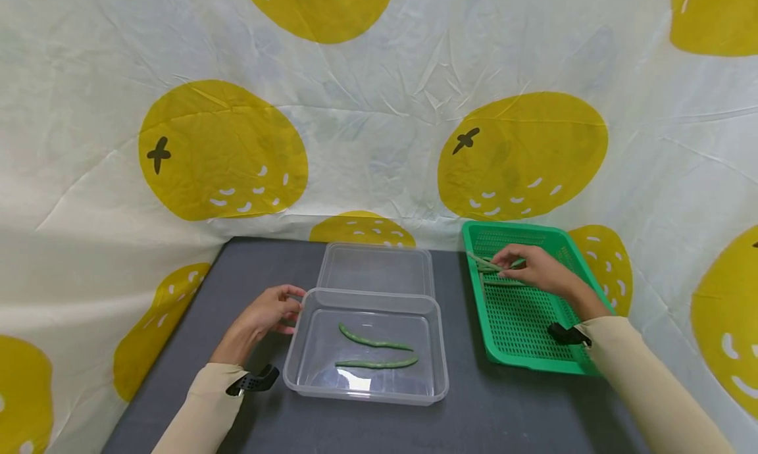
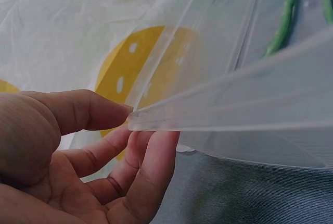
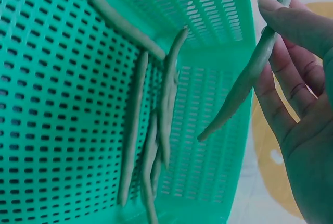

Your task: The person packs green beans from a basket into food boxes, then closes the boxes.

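A clear plastic container (image 1: 367,397) stands on the dark table with two green beans (image 1: 376,364) lying apart on its floor. At its far left corner, my left hand (image 1: 269,312) pinches the rim, thumb above and fingertips underneath in the left wrist view. Over the green basket (image 1: 488,339) on the right, my right hand (image 1: 533,270) holds a green bean (image 3: 244,81) between thumb and fingers, one end pointing down into the basket. Several more green beans (image 3: 134,130) lie along one side of the basket, some overlapping.
A clear flat lid (image 1: 376,266) lies directly behind the container. Behind the dark table (image 1: 260,263) hangs a white cloth (image 1: 367,158) with yellow fruit prints. It also hangs along both sides. A black strap (image 1: 254,379) is on the left wrist.
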### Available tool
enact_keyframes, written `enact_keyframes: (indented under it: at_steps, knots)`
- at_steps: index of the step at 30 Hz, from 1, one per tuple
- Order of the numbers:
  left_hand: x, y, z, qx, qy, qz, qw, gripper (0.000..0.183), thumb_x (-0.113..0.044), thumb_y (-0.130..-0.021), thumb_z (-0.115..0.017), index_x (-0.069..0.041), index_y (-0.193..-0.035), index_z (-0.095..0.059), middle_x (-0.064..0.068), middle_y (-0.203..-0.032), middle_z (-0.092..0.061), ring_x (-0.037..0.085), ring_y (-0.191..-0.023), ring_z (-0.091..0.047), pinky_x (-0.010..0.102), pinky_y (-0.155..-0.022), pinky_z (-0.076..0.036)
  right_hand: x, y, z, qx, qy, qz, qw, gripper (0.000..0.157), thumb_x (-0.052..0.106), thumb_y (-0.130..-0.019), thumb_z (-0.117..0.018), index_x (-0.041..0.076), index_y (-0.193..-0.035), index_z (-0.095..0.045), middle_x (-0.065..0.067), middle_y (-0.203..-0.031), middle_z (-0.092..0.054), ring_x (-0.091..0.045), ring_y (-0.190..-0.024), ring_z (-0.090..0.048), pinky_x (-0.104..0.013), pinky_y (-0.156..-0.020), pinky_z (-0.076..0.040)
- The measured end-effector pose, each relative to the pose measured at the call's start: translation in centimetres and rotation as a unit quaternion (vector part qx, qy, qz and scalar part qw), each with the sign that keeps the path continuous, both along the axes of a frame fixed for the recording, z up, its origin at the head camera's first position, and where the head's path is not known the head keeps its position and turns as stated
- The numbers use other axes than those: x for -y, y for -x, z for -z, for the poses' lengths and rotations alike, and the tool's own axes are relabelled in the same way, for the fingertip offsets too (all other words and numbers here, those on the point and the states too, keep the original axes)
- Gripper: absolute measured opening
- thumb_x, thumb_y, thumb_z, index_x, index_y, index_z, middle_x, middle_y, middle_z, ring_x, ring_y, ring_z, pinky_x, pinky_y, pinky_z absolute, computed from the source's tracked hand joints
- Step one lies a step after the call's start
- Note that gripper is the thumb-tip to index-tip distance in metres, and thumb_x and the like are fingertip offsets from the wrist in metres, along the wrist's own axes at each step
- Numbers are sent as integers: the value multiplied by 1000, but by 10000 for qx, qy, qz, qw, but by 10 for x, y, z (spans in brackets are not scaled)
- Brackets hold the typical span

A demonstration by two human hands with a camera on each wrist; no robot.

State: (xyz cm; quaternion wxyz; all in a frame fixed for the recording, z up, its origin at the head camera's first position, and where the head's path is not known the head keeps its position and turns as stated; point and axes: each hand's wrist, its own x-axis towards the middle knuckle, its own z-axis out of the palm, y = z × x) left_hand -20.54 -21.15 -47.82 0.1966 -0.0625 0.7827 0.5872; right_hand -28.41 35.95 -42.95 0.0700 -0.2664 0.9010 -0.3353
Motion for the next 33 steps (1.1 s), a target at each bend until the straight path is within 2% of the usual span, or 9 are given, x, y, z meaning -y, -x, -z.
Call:
enact_keyframes:
  at_steps: [8,15,26,33]
  knots:
    - [-1,0,3,-42,63,-22,10000,42,-9,-95,-60,2,-135,-54,22,-113,-66,26,-87,-68,40,-68,-60,18,-8,-6,32,140,-192,9997,23,9,-93,-73,11,-116,-71,-13,-106,-67,-16,-92,-63,-29,-77,-57]
    - [-1,-1,6,-96,95,-25,9999,42,-9,-94,-60,2,-134,-54,22,-111,-66,26,-86,-67,40,-68,-60,31,-14,-7,-90,107,-479,9988,24,12,-91,-75,15,-115,-73,0,-103,-69,-12,-92,-63,-31,-77,-56]
    - [-1,-2,8,-126,51,2,9999,42,-8,-94,-60,3,-135,-54,23,-112,-66,27,-87,-68,41,-68,-60,52,-26,-12,-32,-10,-725,9974,24,16,-90,-77,19,-114,-73,-2,-109,-70,-10,-96,-64,-36,-81,-56]
    - [-1,-2,7,-121,63,-40,9999,42,-8,-95,-60,3,-135,-54,23,-113,-65,26,-87,-68,40,-68,-60,63,-30,-13,-38,-36,-911,9958,25,19,-91,-77,19,-115,-72,7,-108,-68,-9,-94,-64,-33,-78,-56]
